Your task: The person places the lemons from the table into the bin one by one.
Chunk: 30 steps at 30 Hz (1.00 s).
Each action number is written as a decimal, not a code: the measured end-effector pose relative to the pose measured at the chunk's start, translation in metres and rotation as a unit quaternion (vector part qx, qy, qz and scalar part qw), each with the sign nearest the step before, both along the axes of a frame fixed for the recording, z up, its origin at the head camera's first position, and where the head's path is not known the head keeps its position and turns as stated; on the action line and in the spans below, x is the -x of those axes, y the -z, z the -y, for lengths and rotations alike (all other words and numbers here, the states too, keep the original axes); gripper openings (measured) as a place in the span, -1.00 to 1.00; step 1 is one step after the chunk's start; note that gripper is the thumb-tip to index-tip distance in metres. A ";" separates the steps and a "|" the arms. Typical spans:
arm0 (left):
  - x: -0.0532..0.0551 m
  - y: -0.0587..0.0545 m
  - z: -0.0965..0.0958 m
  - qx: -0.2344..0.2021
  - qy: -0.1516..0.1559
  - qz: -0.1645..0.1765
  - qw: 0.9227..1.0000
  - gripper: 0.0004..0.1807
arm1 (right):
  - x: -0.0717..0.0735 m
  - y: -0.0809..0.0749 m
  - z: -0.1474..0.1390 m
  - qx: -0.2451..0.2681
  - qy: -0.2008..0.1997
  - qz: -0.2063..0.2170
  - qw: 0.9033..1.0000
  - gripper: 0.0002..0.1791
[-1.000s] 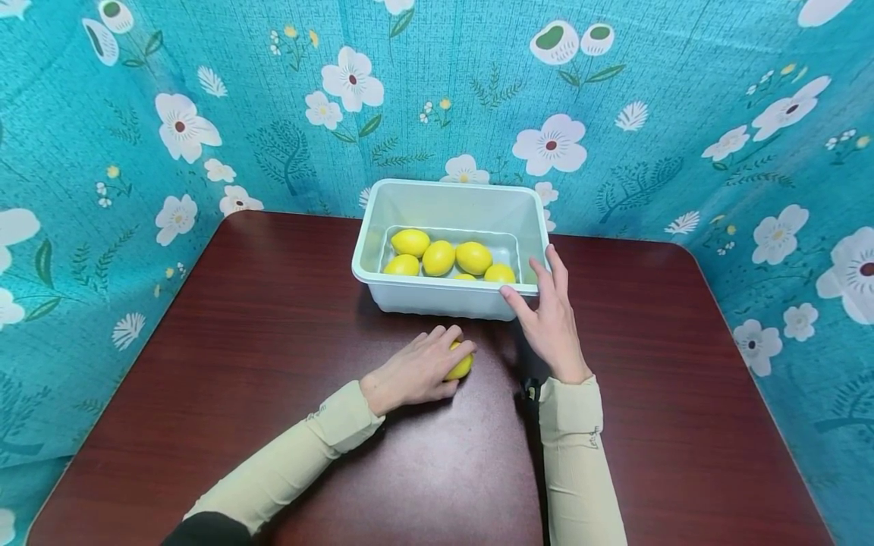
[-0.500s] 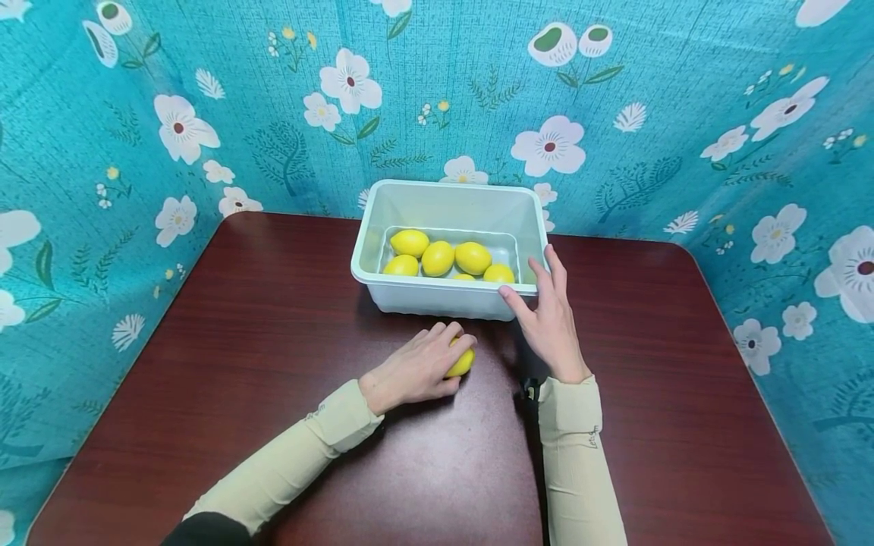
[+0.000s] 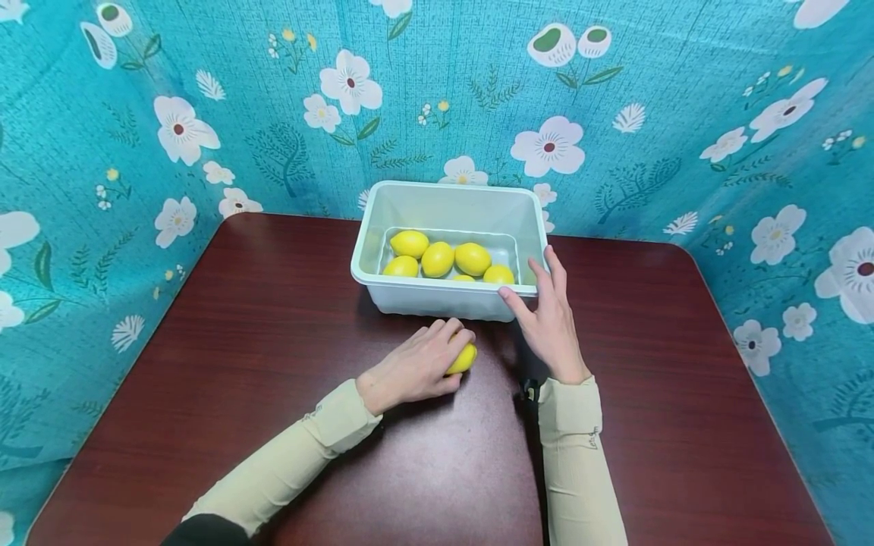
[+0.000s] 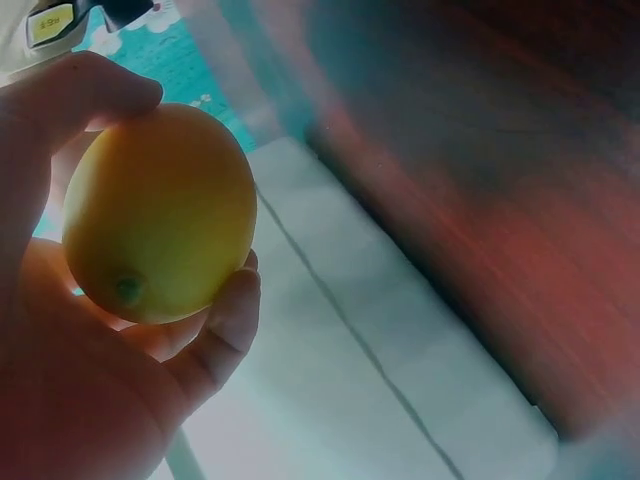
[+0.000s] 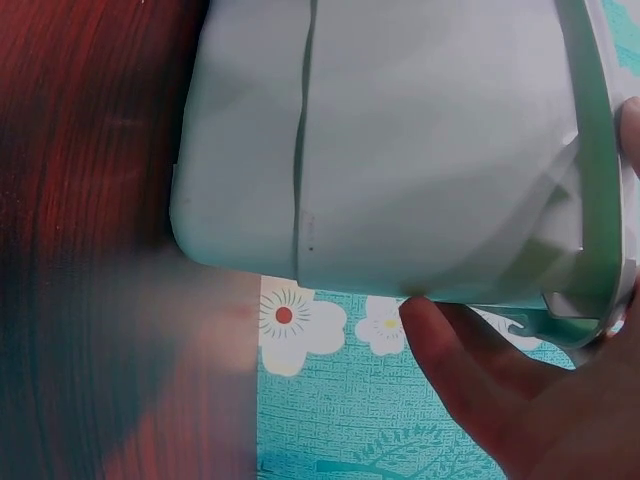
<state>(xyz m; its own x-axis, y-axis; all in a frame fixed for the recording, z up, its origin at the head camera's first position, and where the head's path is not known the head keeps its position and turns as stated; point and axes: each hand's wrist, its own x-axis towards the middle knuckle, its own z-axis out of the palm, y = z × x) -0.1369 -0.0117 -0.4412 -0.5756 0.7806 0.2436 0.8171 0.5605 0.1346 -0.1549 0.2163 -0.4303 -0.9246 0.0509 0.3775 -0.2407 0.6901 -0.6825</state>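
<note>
My left hand (image 3: 416, 365) holds a lemon (image 3: 464, 359) in front of the pale green plastic bin (image 3: 437, 300). In the left wrist view, thumb and fingers wrap the lemon (image 4: 165, 215), its green stem end showing below. My right hand (image 3: 551, 326) grips the bin's front right corner, thumb at the front rim and fingers along the right side. The right wrist view has a fingertip (image 5: 425, 320) touching the bin wall (image 5: 420, 150). Several lemons (image 3: 438, 259) lie on the bin's floor; the front wall partly hides the nearest ones.
The bin stands near the back edge of a dark red-brown wooden table (image 3: 273, 303). Behind it and at both sides hangs a turquoise flowered cloth (image 3: 437, 91). A small dark device (image 3: 530, 390) sits by the right wrist.
My left hand, with the lemon in it, has shifted very slightly toward the bin. The right hand and the bin have stayed in place.
</note>
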 end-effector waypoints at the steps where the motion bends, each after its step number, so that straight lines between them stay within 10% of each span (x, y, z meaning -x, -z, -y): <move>1: 0.000 -0.001 0.000 0.000 0.000 0.001 1.000 -0.62 | 0.000 0.000 0.000 0.000 0.000 -0.001 1.000 -0.17; 30: -0.002 -0.017 0.003 -0.014 0.005 -0.031 0.999 -0.61 | 0.002 0.001 -0.002 0.009 0.006 0.000 1.000 -0.16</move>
<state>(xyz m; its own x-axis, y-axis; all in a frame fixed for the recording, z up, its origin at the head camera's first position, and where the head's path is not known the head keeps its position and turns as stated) -0.1351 -0.0146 -0.4247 -0.5511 0.7783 0.3010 0.8298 0.5492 0.0993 -0.1569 0.2178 -0.4311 -0.9240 0.0696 0.3760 -0.2315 0.6808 -0.6949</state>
